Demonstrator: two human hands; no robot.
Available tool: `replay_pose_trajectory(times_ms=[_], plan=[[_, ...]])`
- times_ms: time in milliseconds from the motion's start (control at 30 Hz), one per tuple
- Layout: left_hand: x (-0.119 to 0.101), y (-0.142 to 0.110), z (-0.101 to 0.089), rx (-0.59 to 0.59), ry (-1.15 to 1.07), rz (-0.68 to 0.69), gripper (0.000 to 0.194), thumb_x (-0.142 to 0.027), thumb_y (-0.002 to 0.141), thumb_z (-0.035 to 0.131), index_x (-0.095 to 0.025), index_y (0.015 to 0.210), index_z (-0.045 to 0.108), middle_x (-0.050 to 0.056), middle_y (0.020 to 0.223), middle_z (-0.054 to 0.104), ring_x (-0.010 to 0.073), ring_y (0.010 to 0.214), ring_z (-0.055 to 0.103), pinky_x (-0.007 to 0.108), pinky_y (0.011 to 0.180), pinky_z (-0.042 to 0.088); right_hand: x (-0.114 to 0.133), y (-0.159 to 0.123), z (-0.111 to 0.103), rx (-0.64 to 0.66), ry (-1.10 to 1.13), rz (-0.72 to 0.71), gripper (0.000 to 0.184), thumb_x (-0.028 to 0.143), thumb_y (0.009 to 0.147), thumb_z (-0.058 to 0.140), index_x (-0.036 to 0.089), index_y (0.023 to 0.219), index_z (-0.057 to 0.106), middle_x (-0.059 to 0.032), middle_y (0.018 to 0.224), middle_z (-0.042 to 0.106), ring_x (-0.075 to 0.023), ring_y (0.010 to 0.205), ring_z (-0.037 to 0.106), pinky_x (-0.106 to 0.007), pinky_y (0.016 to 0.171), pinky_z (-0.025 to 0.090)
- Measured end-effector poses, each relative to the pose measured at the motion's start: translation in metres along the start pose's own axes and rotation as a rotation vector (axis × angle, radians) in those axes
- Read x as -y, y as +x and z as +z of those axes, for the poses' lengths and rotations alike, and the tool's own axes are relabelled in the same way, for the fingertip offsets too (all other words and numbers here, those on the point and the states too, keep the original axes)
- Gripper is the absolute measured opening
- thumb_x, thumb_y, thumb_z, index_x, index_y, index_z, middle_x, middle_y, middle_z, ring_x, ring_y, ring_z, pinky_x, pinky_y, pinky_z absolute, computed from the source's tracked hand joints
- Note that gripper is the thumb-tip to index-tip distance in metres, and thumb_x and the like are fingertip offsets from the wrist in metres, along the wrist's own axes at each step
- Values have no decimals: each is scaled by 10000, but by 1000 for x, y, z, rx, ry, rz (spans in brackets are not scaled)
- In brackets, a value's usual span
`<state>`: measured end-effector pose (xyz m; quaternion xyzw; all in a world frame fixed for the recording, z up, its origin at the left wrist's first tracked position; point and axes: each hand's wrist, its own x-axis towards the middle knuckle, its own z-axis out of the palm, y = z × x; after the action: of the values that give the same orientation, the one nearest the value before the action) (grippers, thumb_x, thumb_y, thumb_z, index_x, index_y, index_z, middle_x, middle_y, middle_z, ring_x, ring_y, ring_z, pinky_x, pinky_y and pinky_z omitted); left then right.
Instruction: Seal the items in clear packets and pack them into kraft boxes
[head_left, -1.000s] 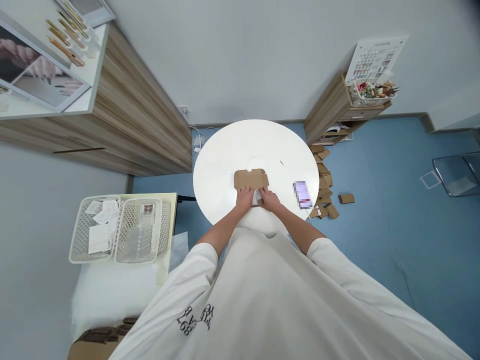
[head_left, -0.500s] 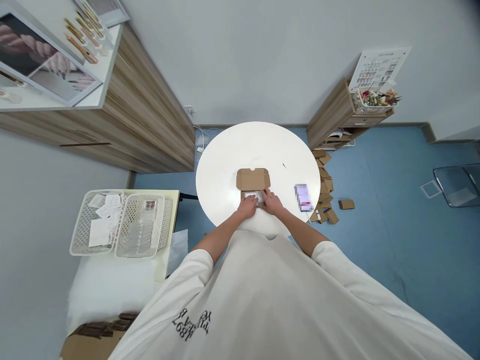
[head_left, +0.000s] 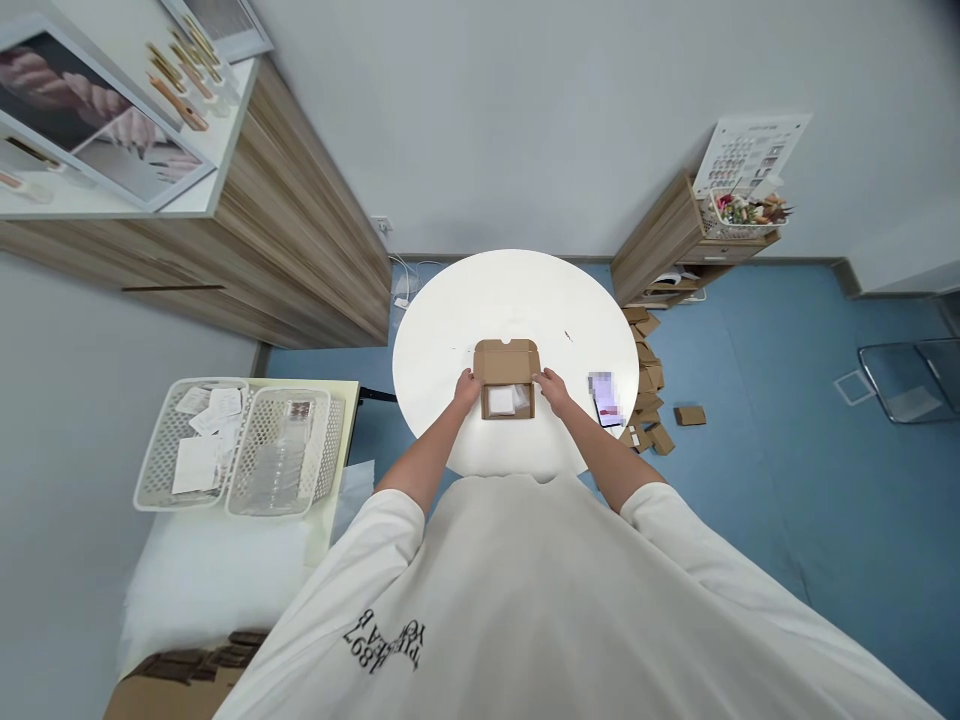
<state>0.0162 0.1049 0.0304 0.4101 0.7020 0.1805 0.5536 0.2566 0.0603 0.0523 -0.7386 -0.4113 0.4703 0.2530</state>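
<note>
A small brown cardboard box (head_left: 508, 358) lies on the white round table (head_left: 442, 310) in front of me, its lid raised on the far side. Inside it rest a white card-like piece (head_left: 501, 401) and some clear or whitish wrapping (head_left: 520, 396). My left hand (head_left: 468, 386) is closed at the left edge of the box, near the lid's fold. At the opposite edge my right hand (head_left: 553, 388) pinches the lid's side. The fingertips of both hands are small in view and partly hidden by the cardboard.
A phone (head_left: 606, 400) with a blurred screen lies at the table's right. Folded cardboard boxes (head_left: 649, 375) are heaped on the floor beyond it. White plastic baskets (head_left: 277, 455) stand on a side table at left. A wooden cabinet (head_left: 300, 200) rises at the far left.
Both hands have come out of the box and moved apart to its left and right edges. The white contents, covered by my fingers before, now show.
</note>
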Motion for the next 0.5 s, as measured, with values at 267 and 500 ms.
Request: replay_pose_trajectory(times_ms=[267,500], plan=[[2,-6,5,45,-59,61,365,-426,874,623,-237,1171,527,73,1221,691,218,1093,656,336,919,490,4,-5,5,4,252,111,465,489,844,598,216,1219,628,-86,1346,632,-213,1174,597,-312,932,506],[-4,-4,-12,108,-73,38,664,-724,979,212,-227,1297,516,117,1253,684,215,1022,687,335,833,506,-1,1,-4,53,418,230,595,651,969,323,206,1206,638,-107,1338,643,-226,1119,638,-325,861,517]])
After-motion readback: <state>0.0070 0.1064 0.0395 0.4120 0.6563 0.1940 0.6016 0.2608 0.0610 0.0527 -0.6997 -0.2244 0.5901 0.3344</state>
